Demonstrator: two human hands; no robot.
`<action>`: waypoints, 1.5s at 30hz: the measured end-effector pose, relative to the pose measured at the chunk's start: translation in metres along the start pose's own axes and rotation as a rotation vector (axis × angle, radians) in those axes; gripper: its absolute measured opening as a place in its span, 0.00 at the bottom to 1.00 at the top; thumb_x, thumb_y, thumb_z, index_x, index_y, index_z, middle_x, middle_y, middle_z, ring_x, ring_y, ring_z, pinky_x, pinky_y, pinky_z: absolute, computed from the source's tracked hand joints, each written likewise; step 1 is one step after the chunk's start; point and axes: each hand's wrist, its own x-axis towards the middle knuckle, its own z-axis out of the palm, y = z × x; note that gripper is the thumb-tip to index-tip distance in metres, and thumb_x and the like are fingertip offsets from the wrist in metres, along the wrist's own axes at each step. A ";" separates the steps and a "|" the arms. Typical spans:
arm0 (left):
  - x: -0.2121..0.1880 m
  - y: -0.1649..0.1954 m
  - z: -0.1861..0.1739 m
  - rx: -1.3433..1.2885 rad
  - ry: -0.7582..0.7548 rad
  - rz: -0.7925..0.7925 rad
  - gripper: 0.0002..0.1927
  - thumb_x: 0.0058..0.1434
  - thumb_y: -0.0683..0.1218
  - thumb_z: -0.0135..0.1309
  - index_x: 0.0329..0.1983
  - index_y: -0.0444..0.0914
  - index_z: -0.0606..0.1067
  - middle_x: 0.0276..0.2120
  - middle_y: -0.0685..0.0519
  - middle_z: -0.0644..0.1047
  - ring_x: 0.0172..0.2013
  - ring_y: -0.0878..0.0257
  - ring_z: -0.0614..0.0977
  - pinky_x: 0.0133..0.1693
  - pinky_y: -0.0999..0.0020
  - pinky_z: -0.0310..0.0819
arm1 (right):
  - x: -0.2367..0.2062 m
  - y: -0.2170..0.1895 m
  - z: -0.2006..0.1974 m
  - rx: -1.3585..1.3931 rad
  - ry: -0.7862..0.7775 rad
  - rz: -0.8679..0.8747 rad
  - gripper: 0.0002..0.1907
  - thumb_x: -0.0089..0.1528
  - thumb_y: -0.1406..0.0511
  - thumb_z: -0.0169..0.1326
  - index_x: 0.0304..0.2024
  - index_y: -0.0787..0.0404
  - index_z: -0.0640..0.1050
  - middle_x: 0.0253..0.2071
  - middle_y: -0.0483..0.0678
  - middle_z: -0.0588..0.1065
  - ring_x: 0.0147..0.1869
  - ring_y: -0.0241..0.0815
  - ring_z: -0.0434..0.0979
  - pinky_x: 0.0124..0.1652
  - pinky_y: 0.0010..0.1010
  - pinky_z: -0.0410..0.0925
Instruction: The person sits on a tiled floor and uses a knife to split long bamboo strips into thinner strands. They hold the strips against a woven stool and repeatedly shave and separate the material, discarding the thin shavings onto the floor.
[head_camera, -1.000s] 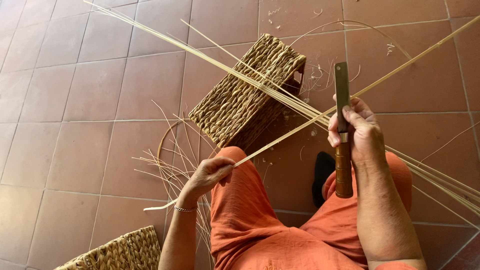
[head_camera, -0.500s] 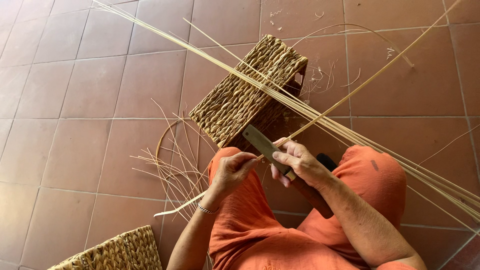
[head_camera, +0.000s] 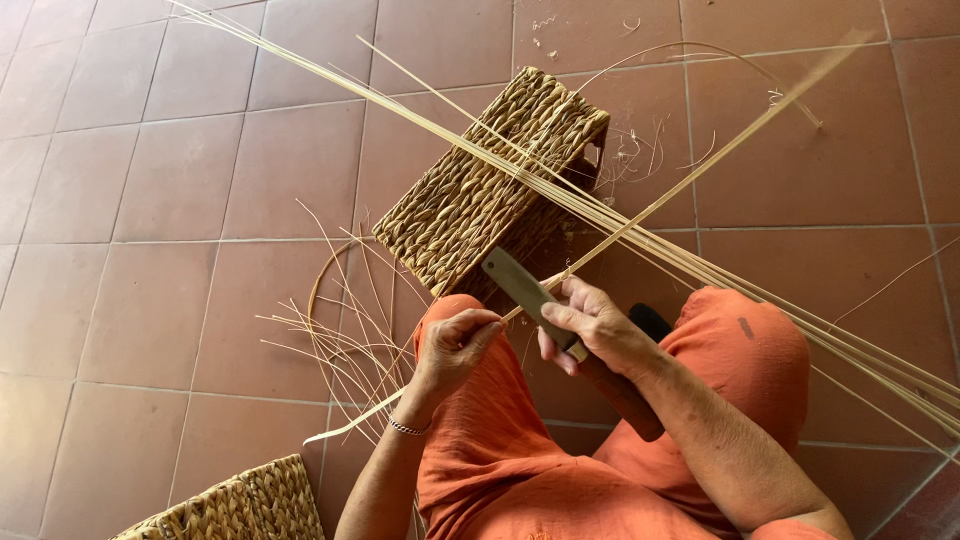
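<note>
**Two hands, one knife, one strip**

Two hands meet over your lap. Your right hand (head_camera: 590, 330) is clamped around the wooden handle of one knife (head_camera: 565, 335), whose flat blade points up and to the left, with the thumb lying along it. Your left hand (head_camera: 452, 345) pinches one long cane strip (head_camera: 690, 180) just beside the blade; the strip touches the blade between the two hands, then runs up and to the right across the floor, while its lower end trails down and left past your wrist, which wears one bracelet (head_camera: 408, 427).

Beyond the hands, one woven basket (head_camera: 480, 190) lies on its side on the tiled floor (head_camera: 150, 200). A bundle of cane strips (head_camera: 860, 350), too many to count, crosses over it from upper left to lower right. Loose shavings (head_camera: 345, 340) lie left of your knee. A second woven basket (head_camera: 240, 505) shows at the bottom edge.
</note>
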 end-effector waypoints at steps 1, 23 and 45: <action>-0.001 0.002 -0.001 0.004 -0.005 0.038 0.06 0.64 0.41 0.61 0.42 0.37 0.83 0.31 0.55 0.84 0.28 0.73 0.81 0.31 0.77 0.78 | 0.001 0.000 -0.001 0.007 0.002 -0.024 0.11 0.69 0.65 0.44 0.51 0.65 0.67 0.23 0.52 0.78 0.16 0.35 0.73 0.17 0.23 0.67; -0.031 -0.024 -0.072 -0.034 -0.133 -0.133 0.07 0.64 0.43 0.59 0.42 0.38 0.84 0.26 0.56 0.84 0.22 0.74 0.78 0.24 0.77 0.77 | -0.011 -0.018 -0.041 0.023 0.211 -0.171 0.09 0.71 0.63 0.45 0.44 0.64 0.70 0.23 0.52 0.78 0.17 0.36 0.70 0.18 0.26 0.66; -0.002 0.022 -0.028 0.074 -0.169 0.104 0.07 0.64 0.41 0.59 0.44 0.37 0.83 0.31 0.52 0.86 0.28 0.68 0.85 0.31 0.73 0.81 | -0.003 0.002 -0.016 0.024 0.038 -0.066 0.09 0.70 0.63 0.45 0.46 0.64 0.68 0.23 0.52 0.77 0.17 0.36 0.72 0.17 0.23 0.66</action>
